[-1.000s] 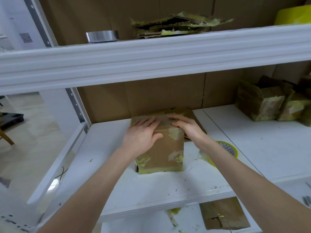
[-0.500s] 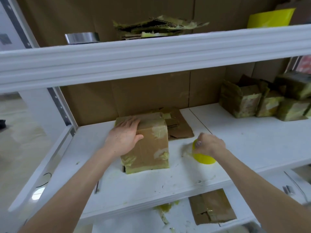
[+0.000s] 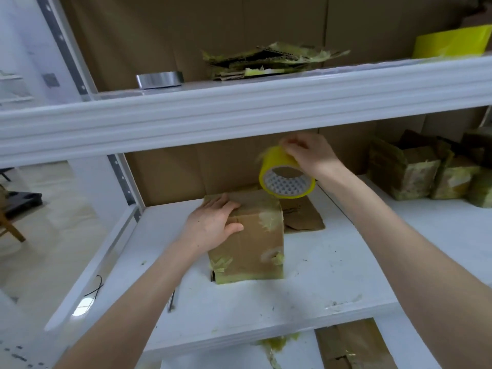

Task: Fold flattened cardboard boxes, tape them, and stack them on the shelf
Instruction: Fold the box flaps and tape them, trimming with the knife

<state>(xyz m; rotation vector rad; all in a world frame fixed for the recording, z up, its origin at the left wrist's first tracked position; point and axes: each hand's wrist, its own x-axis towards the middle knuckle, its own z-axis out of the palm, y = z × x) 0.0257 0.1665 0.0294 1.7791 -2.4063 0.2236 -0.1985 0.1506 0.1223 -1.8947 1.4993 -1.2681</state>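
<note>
Far left, a wooden furniture leg (image 3: pixel 12 230) is showing on the pale floor beyond the white shelving frame, and a silver tape roll (image 3: pixel 159 79) is lying flat on the upper shelf (image 3: pixel 239 110). Further in, the left hand (image 3: pixel 213 227) is pressing on the upper left corner of the cardboard box (image 3: pixel 250 249). Its fingers are lying fairly straight across the top and its thumb is stretching over the front face, so it is steadying the box rather than closing round it. The box is standing upright, folded into shape, toward the left end of the middle shelf (image 3: pixel 332 283), with yellowish tape patches showing on its front and along its bottom edge. Above, on the upper shelf, a ragged stack of flattened cardboard (image 3: pixel 266 62) is lying with tape scraps sticking out. Just behind and right of the box, a flat cardboard piece (image 3: pixel 303 219) is lying on the middle shelf. The yellow tape roll (image 3: pixel 286 179) is hanging in the air above the box's far right corner, its honeycomb core facing the camera. The right hand (image 3: pixel 311 155) is grasping it from above, fingers curling over its outer band. Farther right, a glossy yellow sheet (image 3: pixel 452 45) is lying on the upper shelf. Several taped boxes (image 3: pixel 407 174) are sitting together at the middle shelf's right end, well apart from the held box. Below, a brown cardboard sheet (image 3: pixel 346 350) is lying on the lower level.
</note>
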